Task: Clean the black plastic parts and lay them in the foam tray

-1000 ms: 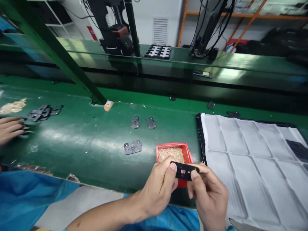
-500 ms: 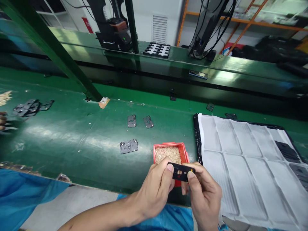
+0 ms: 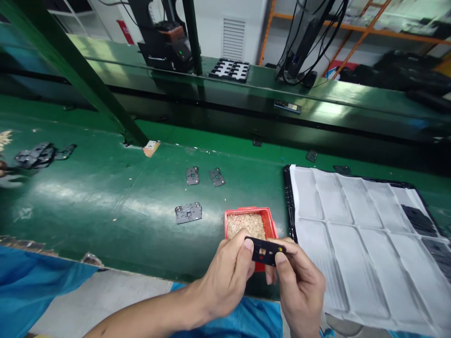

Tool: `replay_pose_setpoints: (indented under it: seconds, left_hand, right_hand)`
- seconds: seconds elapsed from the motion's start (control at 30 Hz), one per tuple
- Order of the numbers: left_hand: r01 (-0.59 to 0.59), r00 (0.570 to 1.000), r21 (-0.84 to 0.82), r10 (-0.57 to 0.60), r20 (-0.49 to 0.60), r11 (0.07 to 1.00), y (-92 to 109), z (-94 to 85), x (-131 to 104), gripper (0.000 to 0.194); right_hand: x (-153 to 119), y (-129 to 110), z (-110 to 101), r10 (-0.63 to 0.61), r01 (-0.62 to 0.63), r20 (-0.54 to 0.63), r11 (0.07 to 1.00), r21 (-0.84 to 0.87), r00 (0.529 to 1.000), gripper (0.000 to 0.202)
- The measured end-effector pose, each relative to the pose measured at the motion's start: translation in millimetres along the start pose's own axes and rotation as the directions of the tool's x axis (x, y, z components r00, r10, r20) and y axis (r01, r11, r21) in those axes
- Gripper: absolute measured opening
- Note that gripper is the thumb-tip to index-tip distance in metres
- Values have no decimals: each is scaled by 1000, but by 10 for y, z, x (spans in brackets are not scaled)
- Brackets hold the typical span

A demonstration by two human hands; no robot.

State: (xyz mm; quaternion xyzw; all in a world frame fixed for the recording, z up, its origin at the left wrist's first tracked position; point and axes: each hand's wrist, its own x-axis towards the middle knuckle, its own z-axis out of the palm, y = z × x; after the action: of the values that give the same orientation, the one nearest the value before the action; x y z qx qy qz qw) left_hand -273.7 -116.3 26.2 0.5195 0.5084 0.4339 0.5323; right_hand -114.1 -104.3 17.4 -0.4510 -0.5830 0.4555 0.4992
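Observation:
Between my two hands I hold a small black plastic plate point(image 3: 266, 257) with cut-out holes and a yellow spot at its right end. My left hand point(image 3: 230, 270) is closed on the left end, thumb on top. The right end is pinched by my right hand point(image 3: 299, 284), its thumb near the yellow spot. Just behind and below the plate stands a red bin point(image 3: 270, 224) filled with tiny pale-tan parts point(image 3: 246, 224). Farther left on the bench lie a larger black plate point(image 3: 188, 213) and two smaller black plates point(image 3: 192, 175) point(image 3: 217, 177).
A black tray point(image 3: 289, 202) lined with white sheet pockets point(image 3: 338, 244) lies at the right. A pile of black plates point(image 3: 37, 155) sits far left beside another person's fingers point(image 3: 3, 168). A green post point(image 3: 95, 98) rises from the bench. Loose black pieces point(image 3: 312, 156) lie on the strip behind.
The view has shifted very slightly. Both hands keep the same grip on the black plate, and pieces on the far strip have moved a little to the right.

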Motion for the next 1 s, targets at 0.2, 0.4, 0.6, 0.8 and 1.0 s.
replay_pose_setpoints:
  seconds: [0.2,0.4,0.6,0.8,1.0]
  left_hand:
    - [-50,999,46,49,19,998,3,-13,-21,40]
    - [-106,994,154,101,38,982,-26,-34,-25,37]
    - [-266,964,316,244,108,911,-49,-71,-25,32]
    - [-169,982,296,136,129,940,46,-155,-20,35]
    - [36,989,-5,-35,141,999,103,-201,-20,39]
  right_hand:
    - [5,36,1,29,-28,-40,999,20,999,20]
    - [9,82,-16,24,-23,-11,998,62,1000,18]
    - [2,123,-32,155,-143,-35,965,222,987,29]
    - [45,95,-94,296,-304,71,911,280,953,26]
    - [-10,92,-171,325,-365,187,897,248,927,20]
